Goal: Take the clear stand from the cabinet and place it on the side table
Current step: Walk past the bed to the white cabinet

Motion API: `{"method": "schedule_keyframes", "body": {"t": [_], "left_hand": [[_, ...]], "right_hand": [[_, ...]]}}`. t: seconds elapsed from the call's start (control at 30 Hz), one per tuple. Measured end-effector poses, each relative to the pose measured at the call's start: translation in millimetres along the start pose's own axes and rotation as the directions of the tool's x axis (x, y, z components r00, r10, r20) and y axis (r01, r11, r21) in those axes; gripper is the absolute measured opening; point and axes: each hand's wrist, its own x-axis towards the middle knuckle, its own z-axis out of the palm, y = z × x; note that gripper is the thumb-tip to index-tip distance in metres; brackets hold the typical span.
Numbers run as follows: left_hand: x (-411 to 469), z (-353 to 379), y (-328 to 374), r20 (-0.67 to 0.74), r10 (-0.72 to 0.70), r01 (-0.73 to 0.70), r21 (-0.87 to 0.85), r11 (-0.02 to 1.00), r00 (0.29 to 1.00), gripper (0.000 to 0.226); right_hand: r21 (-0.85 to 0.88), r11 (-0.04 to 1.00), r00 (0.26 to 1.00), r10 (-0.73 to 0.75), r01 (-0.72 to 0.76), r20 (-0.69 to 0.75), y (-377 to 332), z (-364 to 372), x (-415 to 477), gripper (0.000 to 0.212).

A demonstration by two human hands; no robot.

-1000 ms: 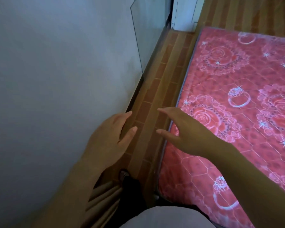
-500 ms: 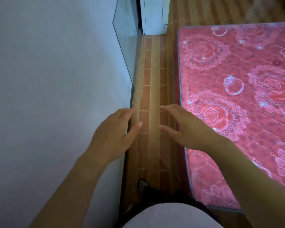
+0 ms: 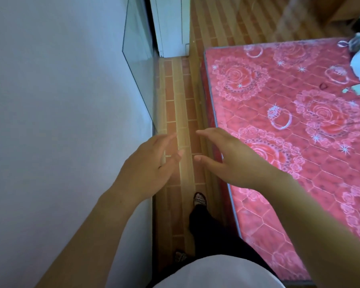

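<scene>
White shirt hem nearest you, your sandalled foot [image 3: 200,199] on the brick-pattern floor [image 3: 181,96], your left hand [image 3: 148,165] and right hand [image 3: 233,161] both loose and straight-fingered, left fingertips at the clear stand [image 3: 137,65] pane's near corner along the white wall [image 3: 50,80], can't tell if touching, pink rose mattress [image 3: 289,121] on the right, white door [image 3: 170,26] farthest

Bed [image 3: 289,142]: pink-red with white roses, rings and sparkles. Floor [image 3: 181,113]: terracotta brick pattern with tan stripes. Wall [image 3: 50,100]: plain pale blue-white. Trousers [image 3: 212,231]: black.
</scene>
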Motion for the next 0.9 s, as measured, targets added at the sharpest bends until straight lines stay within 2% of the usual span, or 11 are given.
{"method": "schedule_keyframes", "body": {"t": [0.17,0.3,0.4,0.5,0.77,0.9], "left_hand": [[85.9,-23.4,-7.1,-0.017,0.057,-0.057,0.02,0.998,0.998,0.065],[178.3,-39.1,8.5,0.017,0.066,-0.067,0.113,0.991,0.998,0.056],[243.5,-52.3,31.1,0.08,0.102,-0.109,0.088,0.99,0.992,0.057],[302.7,-67.7,42.3,0.08,0.132,-0.139,0.085,0.987,0.988,0.057],[407.5,-114.0,6.7,0.095,0.025,-0.031,0.062,0.998,0.995,0.057],[482.9,-143.3,-18.2,0.064,0.031,-0.031,0.013,0.999,0.997,0.058]], "right_hand": [[0.009,0.999,0.998,0.052,-0.052,-0.023,35.0,-24.3,67.3,0.057],[0.046,0.995,0.995,0.093,-0.091,-0.044,70.2,-64.7,128.0,0.056],[-0.008,0.995,0.994,0.103,-0.104,-0.037,95.5,-99.4,169.0,0.057],[-0.035,0.993,0.993,0.109,-0.11,-0.039,118.5,-126.3,216.3,0.058],[-0.013,0.995,0.995,0.095,-0.094,0.028,146.4,-154.2,351.4,0.057],[-0.041,0.995,0.995,0.09,-0.089,0.031,157.1,-163.7,434.8,0.057]]}}
